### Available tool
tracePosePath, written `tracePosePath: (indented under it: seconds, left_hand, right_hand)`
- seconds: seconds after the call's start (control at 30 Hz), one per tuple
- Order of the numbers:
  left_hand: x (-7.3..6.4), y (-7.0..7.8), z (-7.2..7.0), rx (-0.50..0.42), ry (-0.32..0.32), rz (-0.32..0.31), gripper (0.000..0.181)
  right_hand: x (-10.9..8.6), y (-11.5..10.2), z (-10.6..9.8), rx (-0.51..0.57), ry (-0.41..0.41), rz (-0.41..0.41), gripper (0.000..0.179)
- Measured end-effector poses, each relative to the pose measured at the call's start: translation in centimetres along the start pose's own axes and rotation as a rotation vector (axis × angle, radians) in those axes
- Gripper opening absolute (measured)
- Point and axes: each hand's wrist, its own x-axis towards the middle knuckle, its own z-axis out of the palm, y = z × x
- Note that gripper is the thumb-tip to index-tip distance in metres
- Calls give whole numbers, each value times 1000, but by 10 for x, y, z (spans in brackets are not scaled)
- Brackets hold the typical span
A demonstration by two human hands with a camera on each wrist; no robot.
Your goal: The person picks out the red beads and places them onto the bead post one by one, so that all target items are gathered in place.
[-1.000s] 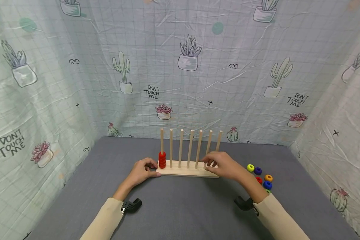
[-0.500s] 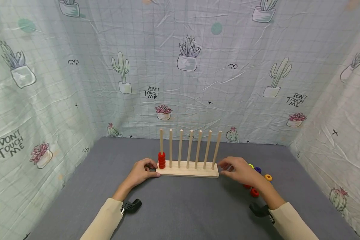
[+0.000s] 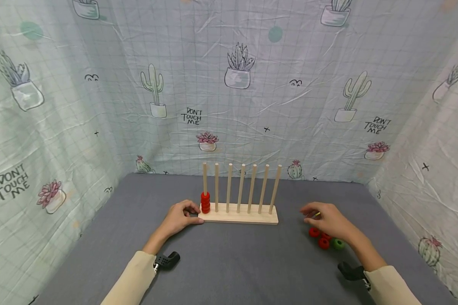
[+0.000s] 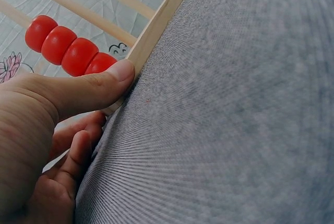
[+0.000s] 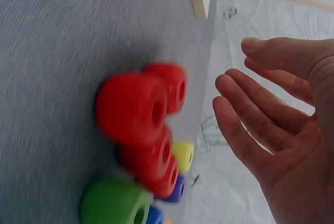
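Observation:
A wooden peg rack [image 3: 238,214] with a row of upright pegs stands on the grey table. Several red beads [image 3: 205,203] are stacked on its leftmost peg; the other pegs are bare. My left hand [image 3: 180,218] grips the rack's left end, its thumb [image 4: 107,80] on the front corner. My right hand [image 3: 330,220] hovers over the loose beads, right of the rack, with fingers spread and nothing in them. Under it lie several red beads [image 5: 130,108] and a green bead [image 5: 112,203]. A yellow bead [image 5: 183,156] and blue ones [image 5: 175,188] show behind them.
Grey cloth [image 3: 233,267] covers the table, and a patterned curtain [image 3: 198,55] encloses its back and sides. Each wrist carries a black camera, the left one [image 3: 168,260] and the right one [image 3: 350,271] both low over the cloth.
My right hand has moved right, from the rack's right-hand pegs to above the loose beads, uncovering the rack's right end. The left hand keeps its place on the rack.

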Motion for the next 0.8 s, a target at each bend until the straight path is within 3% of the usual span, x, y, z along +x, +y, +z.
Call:
tracePosePath:
  seconds: [0.2, 0.47, 0.8]
  left_hand:
    - [2, 1, 0, 1, -10, -4, 30]
    - [2, 1, 1, -1, -6, -5, 30]
    - [0, 0, 1, -4, 2, 0, 30]
  right_hand:
    - [-16, 16, -11, -35, 25, 6, 26]
    - [-32, 32, -23, -44, -15, 78, 24]
    - [-37, 40, -26, -89, -55, 88, 24]
